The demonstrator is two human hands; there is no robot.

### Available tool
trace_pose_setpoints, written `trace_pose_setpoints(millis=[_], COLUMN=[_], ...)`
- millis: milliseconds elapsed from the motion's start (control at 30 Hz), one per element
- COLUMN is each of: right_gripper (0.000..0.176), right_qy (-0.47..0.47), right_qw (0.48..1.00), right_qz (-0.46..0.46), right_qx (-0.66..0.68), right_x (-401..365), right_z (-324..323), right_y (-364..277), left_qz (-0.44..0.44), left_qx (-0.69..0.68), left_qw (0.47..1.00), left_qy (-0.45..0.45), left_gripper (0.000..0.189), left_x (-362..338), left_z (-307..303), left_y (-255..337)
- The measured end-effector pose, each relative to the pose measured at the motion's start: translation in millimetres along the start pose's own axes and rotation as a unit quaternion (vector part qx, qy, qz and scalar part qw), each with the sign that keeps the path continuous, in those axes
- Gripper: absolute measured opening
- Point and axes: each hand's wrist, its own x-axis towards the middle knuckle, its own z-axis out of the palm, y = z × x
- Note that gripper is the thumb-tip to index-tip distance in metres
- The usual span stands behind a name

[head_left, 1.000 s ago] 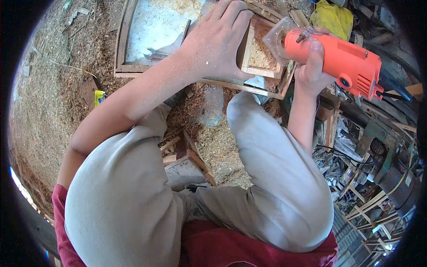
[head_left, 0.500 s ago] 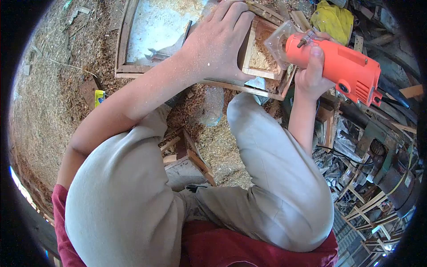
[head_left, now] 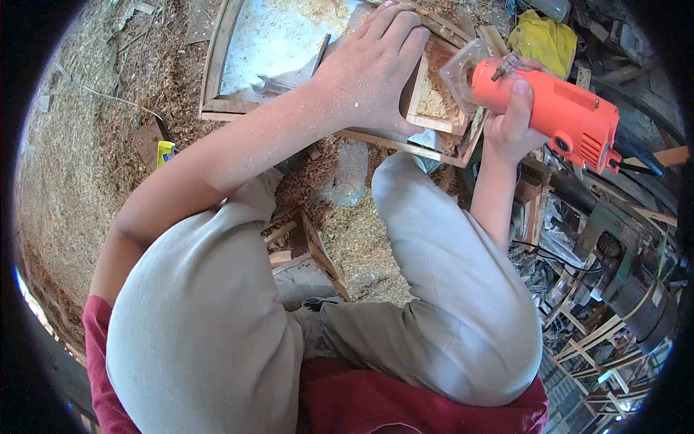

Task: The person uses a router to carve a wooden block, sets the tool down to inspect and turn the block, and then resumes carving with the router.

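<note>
My right hand (head_left: 510, 123) is wrapped round an orange handheld trim router (head_left: 557, 112) with a clear plastic base. The router lies on its side, its base against the right end of a small wooden frame (head_left: 434, 121) with a carved, sawdust-covered face. My left hand (head_left: 376, 72) grips the left side of that small frame, thumb toward me and fingers over the far side; the fingertips are partly hidden. Under both is a shallow wooden tray (head_left: 217, 105) with a white bottom. Inside it, beside my left wrist, lies an open-ended wrench (head_left: 269, 85), partly covered by my forearm.
Wood shavings cover the floor. Below the tray lies a clear plastic bottle (head_left: 352, 173), with a wooden box (head_left: 318, 249) between my legs. A yellow packet (head_left: 165, 152) is at left and a yellow cloth (head_left: 543, 42) at upper right. Scrap wood and a black cable (head_left: 557, 254) clutter the right.
The tray, small frame, left hand and router base appear slightly farther right, largely with a small shift of the view. Both hands keep their holds.
</note>
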Motion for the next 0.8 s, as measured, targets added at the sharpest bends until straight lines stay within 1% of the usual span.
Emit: trace_pose_setpoints(millis=[167, 267, 367, 467, 567, 667, 767, 800], right_gripper=[0.045, 0.042, 0.039, 0.037, 0.032, 0.029, 0.027, 0.031], right_qy=[-0.002, 0.009, 0.007, 0.005, 0.001, 0.004, 0.006, 0.0], right_qw=[1.0, 1.0, 1.0, 1.0, 1.0, 0.999, 0.999, 1.0], right_qz=[0.015, 0.0, -0.002, -0.001, 0.005, -0.012, -0.02, -0.011], right_qx=[0.011, 0.006, -0.004, -0.013, -0.013, -0.037, -0.042, -0.022], right_x=[0, 1, 3, 3, 1, 2, 2, 1], right_z=[2, 4, -1, -4, -4, -4, -4, -7], right_y=[-2, 0, 4, 6, 5, 4, 3, 4], left_qz=[-0.001, 0.003, -0.01, -0.003, -0.004, -0.005, -0.003, -0.003], left_qx=[0.006, 0.003, -0.012, -0.017, -0.008, 0.001, -0.007, -0.003], left_qw=[1.0, 1.0, 1.0, 1.0, 1.0, 1.0, 1.0, 1.0], left_qy=[-0.007, 0.009, 0.002, 0.014, 0.005, 0.003, 0.005, 0.006], left_gripper=[0.108, 0.108, 0.108, 0.107, 0.107, 0.107, 0.107, 0.107], left_x=[0, 0, 2, 2, 2, 2, 3, 3], left_z=[1, 1, -2, 0, 1, 0, 0, 0], left_y=[0, 0, 3, 3, 3, 4, 4, 4])
